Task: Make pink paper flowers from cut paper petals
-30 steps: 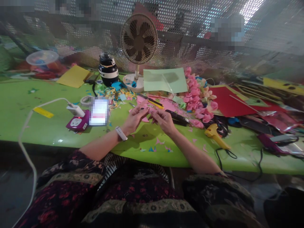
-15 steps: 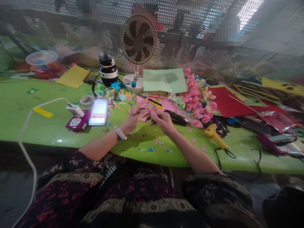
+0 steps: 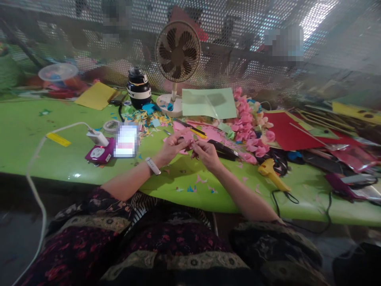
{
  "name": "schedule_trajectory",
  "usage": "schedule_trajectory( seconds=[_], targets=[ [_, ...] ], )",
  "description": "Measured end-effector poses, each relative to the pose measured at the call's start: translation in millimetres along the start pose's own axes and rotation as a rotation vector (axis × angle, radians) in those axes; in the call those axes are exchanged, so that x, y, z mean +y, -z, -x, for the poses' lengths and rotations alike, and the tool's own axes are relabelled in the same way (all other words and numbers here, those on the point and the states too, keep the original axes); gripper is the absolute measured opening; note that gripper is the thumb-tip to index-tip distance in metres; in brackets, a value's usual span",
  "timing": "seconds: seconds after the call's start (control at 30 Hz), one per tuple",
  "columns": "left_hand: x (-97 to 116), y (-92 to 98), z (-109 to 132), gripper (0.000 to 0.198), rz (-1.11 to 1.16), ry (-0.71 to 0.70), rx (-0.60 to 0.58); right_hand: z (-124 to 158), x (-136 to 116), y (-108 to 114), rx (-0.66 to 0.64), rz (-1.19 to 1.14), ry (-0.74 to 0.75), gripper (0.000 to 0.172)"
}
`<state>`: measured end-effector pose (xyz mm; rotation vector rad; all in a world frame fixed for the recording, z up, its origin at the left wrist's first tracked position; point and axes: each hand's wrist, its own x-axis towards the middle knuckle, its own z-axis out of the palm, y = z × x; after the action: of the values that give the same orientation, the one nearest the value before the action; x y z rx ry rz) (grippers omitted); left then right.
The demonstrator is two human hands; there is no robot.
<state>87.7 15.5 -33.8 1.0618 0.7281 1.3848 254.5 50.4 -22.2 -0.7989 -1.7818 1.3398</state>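
Two bare hands meet above the bright green tabletop (image 3: 175, 194), fingertips nearly touching, and here's the pinch: the left hand (image 3: 171, 150) has thumb and finger closed together, the right hand (image 3: 207, 154) answers with a tight pinch of its own, and what both seem to grip is a small piece of pink paper (image 3: 191, 142), mostly swallowed by the fingertips and hard to make out. Just behind the fingers lies a slim yellow-and-black cutter (image 3: 198, 132) on pink paper scraps, its far end lost in the clutter; beside the right hand, a long black tool (image 3: 223, 150), partly hidden behind that hand. Off to the left, the phone's glowing white screen (image 3: 126, 141) is blurred into squares, its words unreadable! On the squat black bottle (image 3: 139, 89) with white bands, a Y can be read on the wide band; the other lettering is too small or curves out of sight. More grey blur blots the perforated metal screen (image 3: 143, 43) behind the round grey desk fan (image 3: 177, 51). Far right, a purple box (image 3: 339, 186) sits under tangled, shiny wrapping cut off by the edge, while a thick white cable (image 3: 37, 198) runs out bottom left.
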Motion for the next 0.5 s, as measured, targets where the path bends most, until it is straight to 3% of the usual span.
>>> schedule_trajectory(
  seconds=[0.1,0.27,0.33,0.43,0.5],
  targets=[
    [0.0,4.6,-3.9,0.067,-0.003,-0.019,0.082,0.4,-0.9,-0.6,0.002,0.036,0.006,0.061],
    [7.2,13.0,-12.7,0.034,0.075,-0.089,0.348,2.5,-1.3,0.2,0.034,0.016,0.008,0.058],
    [7.7,11.2,-12.3,0.028,0.064,-0.031,0.331,2.9,0.8,-1.2,0.06,-0.006,0.005,0.057],
    [4.6,5.6,-8.2,0.038,0.017,0.082,0.166,3.4,5.4,-2.9,0.035,-0.001,-0.001,0.057],
    [2.5,4.0,-6.1,0.039,0.026,0.105,0.118,4.1,8.3,-1.5,-0.012,0.037,0.011,0.055]
  ],
)
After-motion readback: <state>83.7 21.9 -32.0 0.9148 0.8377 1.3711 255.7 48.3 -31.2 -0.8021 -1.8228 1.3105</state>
